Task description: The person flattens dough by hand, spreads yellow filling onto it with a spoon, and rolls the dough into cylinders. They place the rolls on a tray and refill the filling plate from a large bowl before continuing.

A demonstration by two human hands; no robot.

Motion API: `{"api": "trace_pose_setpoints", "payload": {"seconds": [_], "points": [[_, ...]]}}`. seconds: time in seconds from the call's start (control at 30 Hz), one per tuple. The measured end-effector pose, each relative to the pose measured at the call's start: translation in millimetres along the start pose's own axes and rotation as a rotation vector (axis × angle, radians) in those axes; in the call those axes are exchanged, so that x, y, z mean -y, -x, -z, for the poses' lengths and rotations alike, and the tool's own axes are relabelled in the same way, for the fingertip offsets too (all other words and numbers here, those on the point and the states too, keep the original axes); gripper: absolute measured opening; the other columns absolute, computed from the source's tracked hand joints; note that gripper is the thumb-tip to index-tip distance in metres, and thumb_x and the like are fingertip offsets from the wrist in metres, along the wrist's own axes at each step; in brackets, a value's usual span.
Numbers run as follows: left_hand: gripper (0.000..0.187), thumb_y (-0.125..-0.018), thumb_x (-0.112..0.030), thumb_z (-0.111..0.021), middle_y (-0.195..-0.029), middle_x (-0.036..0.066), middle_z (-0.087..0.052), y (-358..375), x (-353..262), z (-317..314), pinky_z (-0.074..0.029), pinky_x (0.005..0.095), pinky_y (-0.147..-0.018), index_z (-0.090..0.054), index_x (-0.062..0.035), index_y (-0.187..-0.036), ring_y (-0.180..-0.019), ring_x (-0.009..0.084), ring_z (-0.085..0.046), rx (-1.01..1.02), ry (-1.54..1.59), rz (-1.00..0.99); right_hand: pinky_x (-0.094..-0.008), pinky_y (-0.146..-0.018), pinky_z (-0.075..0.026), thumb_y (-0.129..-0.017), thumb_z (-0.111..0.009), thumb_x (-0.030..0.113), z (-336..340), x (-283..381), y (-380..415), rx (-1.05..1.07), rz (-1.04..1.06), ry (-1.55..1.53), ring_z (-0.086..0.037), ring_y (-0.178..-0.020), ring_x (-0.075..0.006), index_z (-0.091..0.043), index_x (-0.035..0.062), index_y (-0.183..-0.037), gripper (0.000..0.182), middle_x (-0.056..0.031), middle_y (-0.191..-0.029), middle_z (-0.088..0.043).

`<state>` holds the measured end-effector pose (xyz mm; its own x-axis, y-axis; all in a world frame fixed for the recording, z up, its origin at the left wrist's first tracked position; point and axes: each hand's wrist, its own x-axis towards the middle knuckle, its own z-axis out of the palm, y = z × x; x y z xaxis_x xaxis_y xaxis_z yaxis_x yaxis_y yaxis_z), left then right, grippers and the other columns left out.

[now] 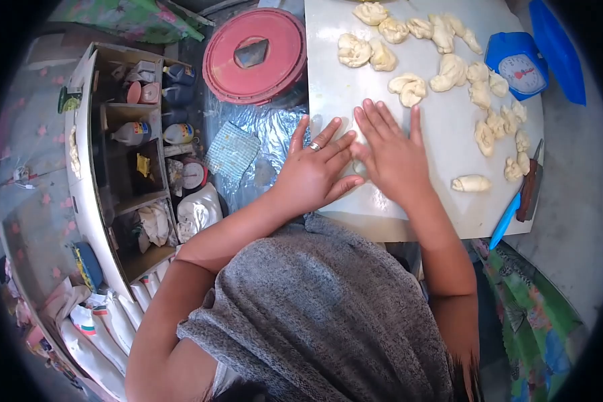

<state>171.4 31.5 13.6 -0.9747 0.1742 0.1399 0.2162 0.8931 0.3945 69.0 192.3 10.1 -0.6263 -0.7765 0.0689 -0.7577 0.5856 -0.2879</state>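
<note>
My left hand point(318, 164), with a ring on one finger, lies palm down at the table's left edge, its fingers spread. Beside it my right hand point(392, 151) is flat with the fingers stretched out. A bit of pale dough point(346, 127) shows between the two hands; most of it is covered by them. Just beyond my right fingertips sits a knotted dough piece point(407, 90). To the right of my right wrist lies a short rolled dough piece point(471, 183). Several more dough lumps point(449, 72) are scattered over the white table point(335, 87).
A blue kitchen scale point(516, 67) stands at the table's right edge, near a brown-handled knife point(530, 184) and a light blue tool point(506, 221). Left of the table are a red lidded tub point(254, 50) and a shelf point(130, 177) with bottles. White sacks point(90, 342) lie at lower left.
</note>
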Motion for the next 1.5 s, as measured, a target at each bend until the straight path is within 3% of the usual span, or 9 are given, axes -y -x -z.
{"api": "trace_pose_setpoints", "payload": {"seconds": [0.07, 0.33, 0.5, 0.77, 0.83, 1.03, 1.13, 1.23, 1.5], "points": [[0.049, -0.083, -0.04, -0.064, -0.129, 0.009, -0.057, 1.0, -1.0, 1.8, -0.012, 0.0576, -0.111, -0.062, -0.0064, -0.119, -0.132, 0.0288, -0.042, 0.021, -0.005, -0.003, -0.0569, -0.113, -0.007, -0.097, -0.039, 0.041, 21.2, -5.7, -18.7, 0.17, -0.047, 0.019, -0.033, -0.137, -0.0239, -0.045, 0.0135, -0.139, 0.05, -0.0058, -0.144, -0.042], [0.083, -0.086, -0.062, -0.046, -0.15, 0.014, -0.032, -13.8, 3.3, -18.3, -0.002, 0.0618, -0.11, -0.036, -0.0019, -0.142, -0.143, 0.0276, -0.019, 0.097, -0.132, 0.045, -0.0565, -0.113, -0.001, -0.094, -0.041, 0.046, -4.0, -12.4, 27.1, -0.162, -0.093, -0.107, -0.028, -0.14, -0.0256, -0.038, 0.0144, -0.143, 0.058, -0.0059, -0.15, -0.033], [0.088, -0.086, -0.067, -0.041, -0.152, 0.013, -0.027, -21.4, -4.0, -15.0, 0.005, 0.0613, -0.109, -0.03, -0.0031, -0.145, -0.144, 0.0307, -0.015, 0.12, -0.086, 0.024, -0.0606, -0.111, 0.0, -0.094, -0.041, 0.048, 5.7, -5.8, 14.3, -0.005, -0.111, -0.025, -0.031, -0.139, -0.0233, -0.047, 0.0145, -0.137, 0.055, -0.0041, -0.146, -0.041], [0.089, -0.085, -0.068, -0.04, -0.153, 0.013, -0.025, -17.8, -1.2, -25.2, 0.004, 0.0614, -0.109, -0.029, -0.0039, -0.145, -0.144, 0.029, -0.014, -0.051, 0.09, 0.118, -0.0595, -0.112, 0.0, -0.094, -0.038, 0.053, 17.9, -5.9, -8.1, 0.014, -0.087, -0.111, -0.03, -0.139, -0.0221, -0.046, 0.0165, -0.139, 0.058, -0.0008, -0.145, -0.043], [0.089, -0.083, -0.068, -0.042, -0.152, 0.011, -0.028, -9.0, 0.3, -21.2, -0.001, 0.064, -0.109, -0.032, -0.0055, -0.145, -0.143, 0.0241, -0.019, 0.194, -0.087, -0.03, -0.0586, -0.112, -0.001, -0.094, -0.038, 0.052, -3.2, -5.5, 8.1, 0.019, -0.086, -0.033, -0.029, -0.14, -0.0224, -0.042, 0.0164, -0.141, 0.059, -0.0022, -0.146, -0.041], [0.087, -0.081, -0.068, -0.045, -0.152, 0.007, -0.03, 3.6, 0.4, -6.6, 0.003, 0.0629, -0.11, -0.033, -0.0106, -0.145, -0.143, 0.0231, -0.022, 0.253, -0.044, 0.0, -0.0618, -0.111, -0.001, -0.093, -0.039, 0.053, 4.4, -9.8, 37.5, -0.105, -0.177, -0.305, -0.022, -0.142, -0.0214, -0.033, 0.0122, -0.146, 0.067, -0.0066, -0.152, -0.029], [0.084, -0.08, -0.066, -0.048, -0.15, 0.004, -0.033, 17.0, -2.4, 5.0, 0.004, 0.0646, -0.109, -0.035, -0.014, -0.145, -0.142, 0.0231, -0.024, 0.349, -0.021, -0.042, -0.064, -0.11, 0.001, -0.09, -0.043, 0.055, -2.0, 6.2, 71.9, 0.208, -0.151, 0.037, -0.018, -0.144, -0.0219, -0.03, 0.0105, -0.147, 0.073, -0.0074, -0.154, -0.025], [0.084, -0.079, -0.066, -0.05, -0.149, 0.005, -0.035, 18.8, -3.5, 10.1, 0.005, 0.0672, -0.107, -0.037, -0.0135, -0.144, -0.142, 0.0234, -0.024, 0.359, -0.012, -0.024, -0.065, -0.109, 0.002, -0.088, -0.045, 0.055, 5.2, 13.2, 82.2, 0.029, -0.19, -0.043, -0.018, -0.144, -0.0194, -0.03, 0.012, -0.147, 0.074, -0.006, -0.154, -0.025], [0.084, -0.08, -0.066, -0.049, -0.149, 0.005, -0.035, 26.0, -4.8, -3.6, 0.006, 0.061, -0.111, -0.038, -0.0122, -0.143, -0.142, 0.0228, -0.025, 0.364, 0.065, -0.096, -0.0649, -0.11, 0.001, -0.085, -0.052, 0.054, -2.8, 36.5, 100.5, 0.136, -0.065, 0.027, -0.022, -0.142, -0.0161, -0.034, 0.0216, -0.145, 0.071, 0.0025, -0.152, -0.03]]}}
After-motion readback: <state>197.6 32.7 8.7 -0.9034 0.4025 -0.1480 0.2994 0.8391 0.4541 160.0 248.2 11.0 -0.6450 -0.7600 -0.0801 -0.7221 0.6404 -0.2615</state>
